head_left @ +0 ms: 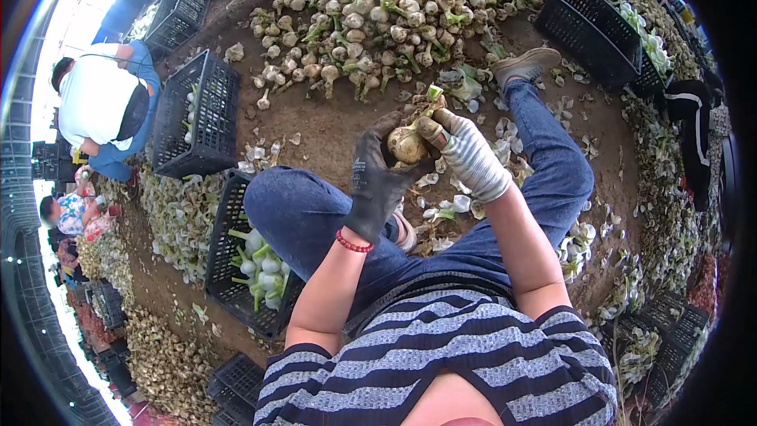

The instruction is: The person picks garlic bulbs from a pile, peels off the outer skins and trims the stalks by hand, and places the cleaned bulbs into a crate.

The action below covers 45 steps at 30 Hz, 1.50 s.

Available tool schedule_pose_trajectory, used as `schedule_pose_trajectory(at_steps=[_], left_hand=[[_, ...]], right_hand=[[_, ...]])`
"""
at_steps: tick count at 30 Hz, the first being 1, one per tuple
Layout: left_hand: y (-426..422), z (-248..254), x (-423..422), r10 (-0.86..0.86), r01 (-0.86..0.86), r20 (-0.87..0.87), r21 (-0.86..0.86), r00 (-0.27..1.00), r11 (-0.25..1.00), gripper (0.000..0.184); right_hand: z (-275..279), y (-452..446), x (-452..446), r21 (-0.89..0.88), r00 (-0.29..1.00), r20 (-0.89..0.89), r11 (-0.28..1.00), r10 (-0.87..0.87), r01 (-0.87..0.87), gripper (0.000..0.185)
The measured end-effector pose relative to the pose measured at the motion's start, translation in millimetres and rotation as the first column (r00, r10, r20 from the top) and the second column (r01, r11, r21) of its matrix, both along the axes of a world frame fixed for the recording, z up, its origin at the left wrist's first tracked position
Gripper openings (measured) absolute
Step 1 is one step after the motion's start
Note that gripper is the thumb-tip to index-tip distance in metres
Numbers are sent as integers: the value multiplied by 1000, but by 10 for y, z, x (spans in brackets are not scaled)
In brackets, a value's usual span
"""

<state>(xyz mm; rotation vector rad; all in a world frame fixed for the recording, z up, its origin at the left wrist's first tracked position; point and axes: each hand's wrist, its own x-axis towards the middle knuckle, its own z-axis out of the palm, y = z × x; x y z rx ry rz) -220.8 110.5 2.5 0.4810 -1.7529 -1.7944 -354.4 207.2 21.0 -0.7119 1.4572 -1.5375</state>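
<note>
My left hand (374, 177), in a dark glove, is closed around an onion (408, 145) with brownish skin and a short green stalk stub. My right hand (467, 151), in a pale striped glove, pinches at the onion's neck and side with thumb and fingers. Both hands are together in front of my knees. I cannot make out any tool between the right fingers. Ahead lies a large heap of unpeeled onions (371, 20) on the soil. Beside my left knee stands a black crate (223, 278) holding pale peeled onions (266, 274) with green stalks.
Another black crate (213, 114) stands ahead on the left, near a person in a white shirt (102, 99). Black crates (587, 28) stand at the upper right. Loose peeled skins (185, 225) cover much of the ground. More crates (666, 339) sit at the lower right.
</note>
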Motion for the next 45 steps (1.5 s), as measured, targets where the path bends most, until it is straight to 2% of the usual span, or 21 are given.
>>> schedule_pose_trajectory(at_steps=[3,5,9,11,12,14,16,17,18,19,20,22,24,26,28,33,34,35,41,44,45], left_hand=[[26,36,48,-28,26,15,135,999,991,75],[36,59,87,-14,13,-1,420,1000,908,74],[-6,-40,154,32,-49,83,223,996,974,65],[-22,126,164,-56,145,-143,741,988,656,60],[-85,-29,151,-60,149,-145,741,988,655,60],[-193,-112,40,-216,470,-450,881,867,49,61],[-103,-273,-4,-156,340,-316,924,936,173,57],[-95,-431,9,-227,145,-18,816,974,559,56],[-92,-583,4,-165,-1,277,515,947,857,54],[-72,-531,-65,71,-226,363,405,929,886,50],[-38,-415,-88,62,-214,357,405,932,889,50],[96,-189,13,10,-97,318,260,948,961,43],[142,-156,-1,28,-118,305,282,952,952,35],[66,-196,9,52,-125,163,476,985,871,30],[-28,-220,90,124,-260,327,412,937,873,24],[-164,-169,285,160,-170,69,575,985,801,23],[-178,-127,303,146,-121,11,625,989,771,24],[-186,-83,320,95,-74,-4,587,995,806,24],[47,60,170,120,-124,32,207,992,970,24],[90,54,158,167,-172,66,76,984,982,26],[82,47,175,176,-169,71,-97,982,981,26]], right_hand=[[-31,23,-50,44,992,-109,997,71,-66,37],[-54,34,-88,43,979,-182,996,89,-83,35],[-57,37,-127,72,986,-139,994,96,-86,33],[-109,44,-129,55,994,-96,997,61,-56,31],[-103,83,-146,56,994,-98,997,57,-52,31],[-9,165,-176,74,961,223,981,161,-182,27],[-67,197,-219,56,932,313,976,185,-212,25],[-79,199,-221,61,924,369,989,100,-131,24],[-99,209,-235,69,907,421,996,16,-49,24],[-166,243,-275,66,913,407,998,-35,9,25],[-156,271,-286,64,915,401,998,-43,19,25],[-174,356,-180,105,999,-13,994,-38,39,28],[-286,376,-62,217,984,-178,976,29,10,28],[-303,403,58,111,986,-169,994,9,10,29],[-233,471,6,175,1000,10,984,-27,25,29],[-1114,756,-506,273,961,-200,932,-189,240,29],[-1170,776,-507,384,794,-606,893,50,236,29],[-1223,788,-526,473,442,-837,833,324,286,30],[13,313,26,47,479,-878,987,-32,151,32],[16,205,103,188,304,-945,959,118,214,30],[-30,202,93,192,303,-945,959,123,210,30]])
